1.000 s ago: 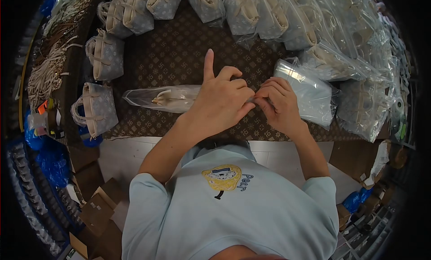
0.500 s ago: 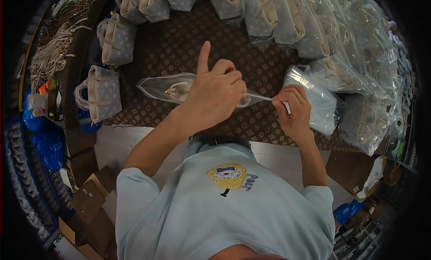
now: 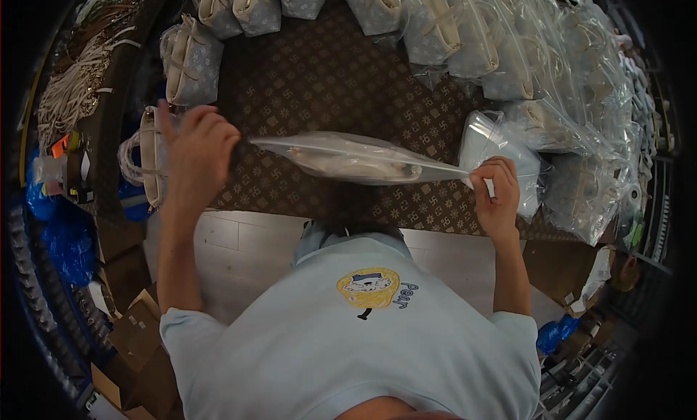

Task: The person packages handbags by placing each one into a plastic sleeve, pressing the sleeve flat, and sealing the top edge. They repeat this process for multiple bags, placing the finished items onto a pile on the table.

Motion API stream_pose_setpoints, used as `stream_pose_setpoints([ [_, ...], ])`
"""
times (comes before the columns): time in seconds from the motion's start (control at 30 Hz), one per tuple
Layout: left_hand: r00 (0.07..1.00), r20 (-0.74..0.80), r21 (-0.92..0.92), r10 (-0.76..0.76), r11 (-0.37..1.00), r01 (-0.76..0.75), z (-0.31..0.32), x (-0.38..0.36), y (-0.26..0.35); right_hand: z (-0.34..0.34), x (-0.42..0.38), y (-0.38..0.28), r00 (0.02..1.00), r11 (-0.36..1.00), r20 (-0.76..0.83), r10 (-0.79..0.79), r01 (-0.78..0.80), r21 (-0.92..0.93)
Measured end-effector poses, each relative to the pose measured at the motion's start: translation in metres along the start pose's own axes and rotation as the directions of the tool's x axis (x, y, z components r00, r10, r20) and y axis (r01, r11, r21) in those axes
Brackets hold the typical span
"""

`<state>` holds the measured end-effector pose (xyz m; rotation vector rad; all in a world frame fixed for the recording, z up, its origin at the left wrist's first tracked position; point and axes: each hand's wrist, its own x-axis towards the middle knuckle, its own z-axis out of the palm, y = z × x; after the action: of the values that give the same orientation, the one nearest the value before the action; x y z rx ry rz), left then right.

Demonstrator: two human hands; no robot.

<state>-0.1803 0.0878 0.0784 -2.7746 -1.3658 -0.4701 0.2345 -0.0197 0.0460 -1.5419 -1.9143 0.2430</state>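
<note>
From above we look down on a dark table with a repeating pale motif [image 3: 319,79], its far edge and the whole right side of the frame crowded with small patterned handbags, bare ones [image 3: 190,58] at upper left and a heap of bagged ones [image 3: 508,50] running down the right. At the far left edge of the frame lies a pile of pale straps and chains [image 3: 69,93]; cardboard boxes [image 3: 131,333] sit on the floor at lower left. Across the middle, a long clear plastic bag [image 3: 356,158] with a pale item inside is stretched flat above the near edge of the table, held taut at both ends. Our hands are well apart: the left hand [image 3: 194,148], at centre left, is closed on the bag's left end, and the right hand [image 3: 497,191], at centre right, pinches the bag's narrow right end between fingertips, just in front of another filled bag [image 3: 501,155]. We judge the risk to lie in that tension: a pull too hard could tear the thin film or slip the narrow end out of the right fingertips, letting the bag sag and its contents slide. The left hand also sits just beside an open handbag [image 3: 149,155] at the table's left edge, and a careless sweep could knock it off toward the floor.
</note>
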Motion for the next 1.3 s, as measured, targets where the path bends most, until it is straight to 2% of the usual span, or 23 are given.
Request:
stream_pose_setpoints([
  [0.07,0.969,-0.039,0.158,-0.243,0.956,0.246,-0.008,-0.014,-0.036,-0.01,-0.018,0.029,0.974,0.975,0.063,0.218,-0.22,0.017],
  [0.1,0.976,-0.052,0.149,-0.212,0.965,0.218,-0.006,-0.014,-0.038,-0.01,-0.014,0.027,0.973,0.973,0.033,0.23,-0.23,0.003],
  [0.17,0.945,0.062,-0.352,-0.32,0.879,0.321,0.008,-0.022,-0.03,-0.012,-0.018,0.014,0.905,0.788,0.251,0.343,-0.423,0.447],
  [0.2,0.945,0.137,-0.509,-0.298,0.797,0.325,0.022,-0.018,-0.01,-0.003,-0.027,0.015,0.891,0.766,0.317,0.325,-0.444,0.464],
  [0.27,0.924,0.303,-0.75,-0.233,0.54,0.382,0.068,-0.005,0.026,0.04,-0.042,0.046,0.874,0.795,0.368,0.316,-0.456,0.4],
  [0.37,0.803,0.596,-0.803,-0.004,-0.02,0.596,0.137,0.0,0.054,0.086,-0.046,0.047,0.877,0.934,0.406,0.255,-0.333,0.132],
  [0.43,0.789,0.614,-0.789,0.029,0.047,0.612,0.154,0.004,0.068,0.104,-0.042,0.041,0.929,0.859,0.27,0.251,-0.343,0.38],
  [0.5,0.831,0.555,-0.812,0.015,0.228,0.538,0.158,0.014,0.07,0.084,-0.047,0.027,0.892,0.813,0.282,0.355,-0.443,0.378],
  [0.53,0.831,0.555,-0.817,0.034,0.212,0.536,0.154,0.019,0.075,0.076,-0.05,0.021,0.845,0.761,0.332,0.42,-0.527,0.378],
  [0.57,0.832,0.551,-0.821,0.057,0.218,0.529,0.157,0.026,0.079,0.088,-0.071,0.033,0.946,0.935,0.118,0.301,-0.317,0.161],
  [0.6,0.843,0.523,-0.849,0.127,0.16,0.503,0.16,0.031,0.085,0.079,-0.085,0.029,0.943,0.931,0.104,0.316,-0.33,0.155],
  [0.67,0.846,0.489,-0.872,0.213,0.102,0.479,0.154,0.047,0.11,0.042,-0.118,0.019,0.84,0.816,0.015,0.543,-0.531,0.227],
  [0.73,0.919,0.366,-0.851,0.148,-0.346,0.395,0.127,0.071,0.157,-0.004,-0.161,0.013,0.57,0.552,-0.104,0.815,-0.711,0.435],
  [0.8,0.925,0.331,-0.866,0.187,-0.33,0.376,0.142,0.077,0.161,-0.046,-0.223,0.025,0.233,0.275,-0.165,0.958,-0.598,0.752],
  [0.83,0.894,0.432,-0.885,0.122,-0.134,0.446,0.152,0.077,0.16,-0.071,-0.259,0.032,0.209,0.351,-0.286,0.935,-0.447,0.823],
  [0.87,0.858,0.512,-0.858,0.035,0.063,0.51,0.161,0.075,0.16,-0.103,-0.289,0.033,0.232,0.486,-0.431,0.872,-0.52,0.702],
  [0.9,0.861,0.506,-0.862,0.045,0.069,0.503,0.17,0.072,0.16,-0.129,-0.332,0.043,0.172,0.568,-0.561,0.81,-0.468,0.677],
  [0.97,0.721,0.681,-0.71,-0.131,0.123,0.693,0.185,0.063,0.165,-0.187,-0.376,0.05,-0.108,0.411,-0.615,0.781,-0.652,0.637],
  [1.0,0.722,0.68,-0.709,-0.132,0.133,0.692,0.188,0.06,0.174,-0.203,-0.388,0.066,-0.114,0.407,-0.61,0.784,-0.647,0.644],
  [1.07,0.634,0.748,-0.63,-0.198,0.092,0.772,0.193,0.06,0.192,-0.235,-0.402,0.111,-0.328,0.361,-0.726,0.605,-0.7,0.617],
  [1.13,0.636,0.754,-0.626,-0.166,0.115,0.772,0.196,0.068,0.217,-0.245,-0.423,0.194,-0.288,0.473,-0.833,0.472,-0.715,0.515],
  [1.2,0.633,0.76,-0.62,-0.145,0.126,0.774,0.196,0.073,0.235,-0.252,-0.436,0.288,-0.391,0.271,-0.847,0.36,-0.825,0.496],
  [1.3,0.649,0.747,-0.625,-0.144,0.178,0.76,0.183,0.08,0.253,-0.25,-0.369,0.364,-0.457,0.369,-0.814,0.36,-0.731,0.574],
])
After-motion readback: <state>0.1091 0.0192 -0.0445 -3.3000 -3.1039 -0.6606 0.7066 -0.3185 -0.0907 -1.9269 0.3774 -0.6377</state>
